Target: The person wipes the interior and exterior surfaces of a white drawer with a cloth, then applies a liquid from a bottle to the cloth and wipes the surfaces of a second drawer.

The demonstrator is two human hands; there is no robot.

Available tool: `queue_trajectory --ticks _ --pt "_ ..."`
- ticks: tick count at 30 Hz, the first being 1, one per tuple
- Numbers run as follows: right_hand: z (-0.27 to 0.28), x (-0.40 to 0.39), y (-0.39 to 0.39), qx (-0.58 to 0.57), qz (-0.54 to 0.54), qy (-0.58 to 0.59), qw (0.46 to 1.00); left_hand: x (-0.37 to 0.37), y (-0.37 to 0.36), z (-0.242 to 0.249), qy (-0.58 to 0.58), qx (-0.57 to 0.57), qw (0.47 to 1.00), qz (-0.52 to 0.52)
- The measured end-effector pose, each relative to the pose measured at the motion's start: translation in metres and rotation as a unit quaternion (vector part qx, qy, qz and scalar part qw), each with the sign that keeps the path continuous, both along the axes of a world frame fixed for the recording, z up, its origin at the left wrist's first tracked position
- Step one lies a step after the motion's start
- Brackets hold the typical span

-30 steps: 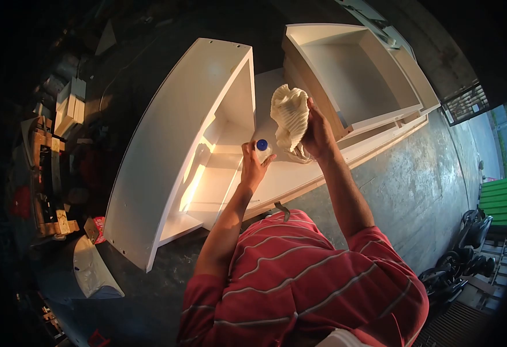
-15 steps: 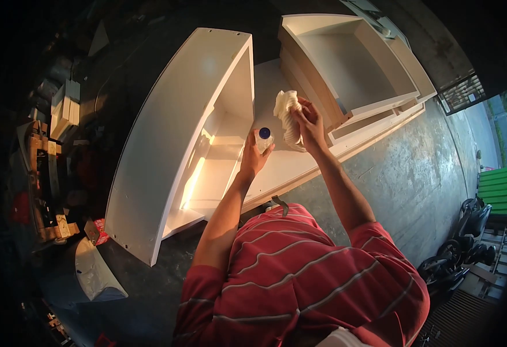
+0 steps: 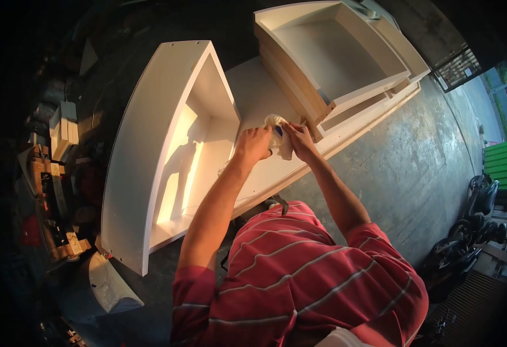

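My left hand [image 3: 254, 143] is closed around a small clear bottle, mostly hidden by the fingers and a cloth. Its blue cap [image 3: 279, 132] shows against the crumpled white cloth [image 3: 286, 149]. My right hand [image 3: 299, 140] pinches that cloth, pressed up to the bottle's cap end, so the hands nearly meet. Both are above a long white panel [image 3: 265, 92]. Left of them stands a curved white cabinet piece [image 3: 143, 133], its open side facing the hands. Beyond my right hand is a white drawer-like box [image 3: 328, 58] with a curved edge.
Wooden pallet pieces [image 3: 62, 191] and stacked blocks [image 3: 64, 132] lie at the left. A curved pale sheet [image 3: 112, 283] rests on the floor at lower left. Motorcycles [image 3: 467, 225] stand at the right, near a green panel [image 3: 499, 165].
The cloth and the bottle, apart before, are now together at the bottle's blue cap. My view has shifted, and an arm's shadow now falls inside the cabinet piece.
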State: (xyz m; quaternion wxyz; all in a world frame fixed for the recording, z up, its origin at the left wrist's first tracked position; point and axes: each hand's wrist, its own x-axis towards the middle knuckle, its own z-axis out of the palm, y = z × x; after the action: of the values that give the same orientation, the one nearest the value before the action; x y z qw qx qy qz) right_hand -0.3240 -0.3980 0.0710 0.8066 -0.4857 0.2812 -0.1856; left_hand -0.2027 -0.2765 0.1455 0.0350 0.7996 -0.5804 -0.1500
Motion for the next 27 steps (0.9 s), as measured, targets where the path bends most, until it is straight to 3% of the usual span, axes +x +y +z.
queue_trajectory --ticks 1,2,4,7,11,15,17,20,21,22,23,25,26,27 --pt "-0.007 -0.001 0.001 0.002 0.000 -0.002 1.000 -0.003 -0.005 0.003 -0.042 0.048 0.998 -0.013" --pt "-0.017 -0.003 0.004 0.080 -0.008 -0.007 0.997 -0.004 -0.011 0.005 -0.043 0.051 0.998 -0.012" --pt "-0.024 -0.005 0.014 0.196 -0.035 0.005 0.980 -0.006 -0.022 0.008 -0.048 0.181 0.982 -0.011" --pt "-0.031 -0.004 0.019 0.230 -0.029 -0.002 0.973 -0.013 -0.032 0.011 -0.043 0.244 0.969 0.010" --pt "-0.034 -0.008 0.011 0.212 -0.025 -0.003 0.977 -0.013 -0.036 0.010 -0.039 0.229 0.973 0.008" --pt "-0.026 -0.009 0.001 0.136 -0.025 0.004 0.990 -0.004 -0.031 0.002 -0.023 0.149 0.988 -0.017" --pt "-0.027 -0.005 -0.005 0.014 -0.055 0.003 0.998 0.001 -0.029 0.004 -0.017 0.105 0.994 -0.033" --pt "-0.017 0.006 -0.018 -0.049 -0.068 -0.006 0.996 0.008 -0.025 0.004 0.007 0.063 0.998 -0.013" --pt "-0.011 0.009 -0.020 -0.049 -0.069 -0.006 0.996 0.010 -0.022 0.002 0.015 -0.006 1.000 0.008" --pt "0.011 0.013 -0.020 0.039 -0.090 -0.038 0.994 0.013 -0.020 -0.001 0.022 -0.076 0.996 0.028" --pt "0.023 0.017 -0.023 0.126 -0.111 -0.069 0.983 0.020 -0.020 -0.013 0.022 -0.078 0.996 0.027" --pt "0.020 0.025 -0.033 0.163 -0.109 -0.108 0.975 0.035 -0.021 -0.039 0.057 -0.239 0.967 0.065" --pt "0.028 0.025 -0.036 0.218 -0.103 -0.115 0.963 0.041 -0.025 -0.046 0.137 -0.278 0.947 0.089" --pt "0.037 0.027 -0.038 0.272 -0.096 -0.123 0.950 0.044 -0.030 -0.055 0.135 -0.283 0.946 0.088"
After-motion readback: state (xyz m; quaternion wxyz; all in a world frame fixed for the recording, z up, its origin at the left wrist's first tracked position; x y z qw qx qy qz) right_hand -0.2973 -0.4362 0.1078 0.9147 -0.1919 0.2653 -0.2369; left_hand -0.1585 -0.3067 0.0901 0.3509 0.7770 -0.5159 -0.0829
